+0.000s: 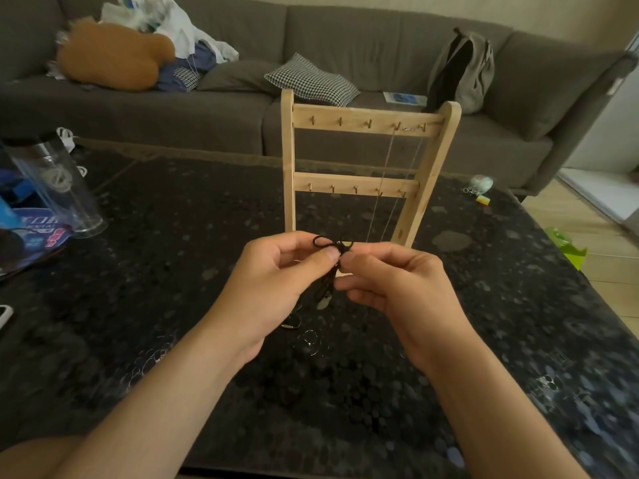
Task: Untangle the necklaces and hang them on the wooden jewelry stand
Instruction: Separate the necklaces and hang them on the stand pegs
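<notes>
A wooden jewelry stand with two hook rails stands upright on the dark speckled table. A thin silver chain hangs from hooks at the right of its top rail. Just in front of the stand, my left hand and my right hand pinch a tangled black cord necklace between thumbs and fingertips. Its loops stick up above my fingers and a pale pendant dangles below. More thin chains lie on the table under my hands.
A clear plastic tube and blue packaging sit at the left, a phone at the left edge. A small pale-green trinket lies at the back right. A grey sofa with a plush toy, cushion and backpack is behind.
</notes>
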Demonstrator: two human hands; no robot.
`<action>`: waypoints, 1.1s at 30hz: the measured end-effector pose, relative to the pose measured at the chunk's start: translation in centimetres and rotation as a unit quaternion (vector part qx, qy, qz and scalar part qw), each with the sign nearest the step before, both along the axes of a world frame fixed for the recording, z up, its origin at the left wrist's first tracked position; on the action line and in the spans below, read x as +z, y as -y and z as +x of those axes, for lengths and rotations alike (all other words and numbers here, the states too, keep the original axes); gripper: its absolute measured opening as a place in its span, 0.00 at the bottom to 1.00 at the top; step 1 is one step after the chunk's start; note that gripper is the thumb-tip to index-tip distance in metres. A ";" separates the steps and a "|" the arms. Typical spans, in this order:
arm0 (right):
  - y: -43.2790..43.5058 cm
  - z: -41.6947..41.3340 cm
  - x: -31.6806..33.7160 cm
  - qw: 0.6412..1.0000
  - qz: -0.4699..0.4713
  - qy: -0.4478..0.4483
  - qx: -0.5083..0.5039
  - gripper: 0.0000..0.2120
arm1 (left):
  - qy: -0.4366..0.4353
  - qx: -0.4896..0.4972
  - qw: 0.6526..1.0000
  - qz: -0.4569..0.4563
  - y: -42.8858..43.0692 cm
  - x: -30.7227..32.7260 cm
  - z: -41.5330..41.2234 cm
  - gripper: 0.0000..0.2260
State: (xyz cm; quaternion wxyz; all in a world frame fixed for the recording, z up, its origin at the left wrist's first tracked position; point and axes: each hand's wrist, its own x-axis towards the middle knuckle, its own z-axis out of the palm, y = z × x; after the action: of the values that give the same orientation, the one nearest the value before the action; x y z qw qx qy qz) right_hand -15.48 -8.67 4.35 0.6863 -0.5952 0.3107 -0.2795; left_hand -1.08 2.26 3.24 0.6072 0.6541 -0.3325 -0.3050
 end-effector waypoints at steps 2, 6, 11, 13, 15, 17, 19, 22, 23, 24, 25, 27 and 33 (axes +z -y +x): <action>0.0 0.0 0.1 0.999 0.014 -0.002 0.029 0.04 | 0.005 -0.005 1.000 0.003 0.0 0.1 0.0 0.06; 0.2 0.3 0.1 0.993 0.102 0.020 0.061 0.06 | 0.064 -0.023 0.997 0.023 0.2 -0.1 -0.2 0.08; -0.3 1.1 -0.5 0.979 0.183 0.054 0.073 0.04 | 0.093 -0.009 0.995 0.037 0.4 -0.4 -1.0 0.07; -0.5 1.3 -0.6 0.969 0.218 0.078 0.089 0.07 | 0.064 -0.004 0.998 0.025 0.5 -0.4 -1.1 0.07; -0.6 1.4 -0.6 0.968 0.216 0.086 0.095 0.03 | 0.022 0.003 1.000 -0.002 0.6 -0.4 -1.0 0.08; -0.6 1.5 -0.7 0.981 0.172 0.061 0.071 0.07 | -0.018 0.030 0.999 -0.037 0.5 -0.4 -0.7 0.08; -0.7 1.5 -0.7 0.989 0.137 0.051 0.039 0.11 | -0.040 0.053 0.996 -0.057 0.5 -0.5 -0.4 0.09; -1.0 1.7 -1.0 0.984 0.155 0.082 0.017 0.10 | -0.062 0.051 0.995 -0.063 0.6 -0.9 -0.6 0.04; -1.2 1.8 -1.0 0.979 0.173 0.101 0.024 0.07 | -0.082 0.043 0.994 -0.065 0.7 -1.1 -0.7 0.03; -1.4 2.0 -1.0 0.972 0.196 0.127 0.038 0.04 | -0.109 0.032 0.991 -0.069 0.8 -1.0 -0.9 0.02; -1.5 2.1 -1.0 0.962 0.219 0.154 0.050 0.02 | -0.139 0.023 0.988 -0.071 0.8 -0.9 -1.0 0.03; -1.6 2.1 -0.9 0.946 0.245 0.201 0.063 0.02 | -0.195 0.016 0.978 -0.078 1.0 -0.6 -0.9 0.08; -1.3 1.8 -0.8 0.938 0.246 0.218 0.113 0.05 | -0.328 -0.028 0.939 -0.098 1.0 -0.2 0.0 0.07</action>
State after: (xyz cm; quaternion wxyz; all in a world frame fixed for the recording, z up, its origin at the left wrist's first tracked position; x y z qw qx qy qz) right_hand -13.72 -7.42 3.54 0.8891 -0.3636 0.1433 -0.2382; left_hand -1.05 1.26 3.08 0.7349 0.4454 -0.1612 -0.4854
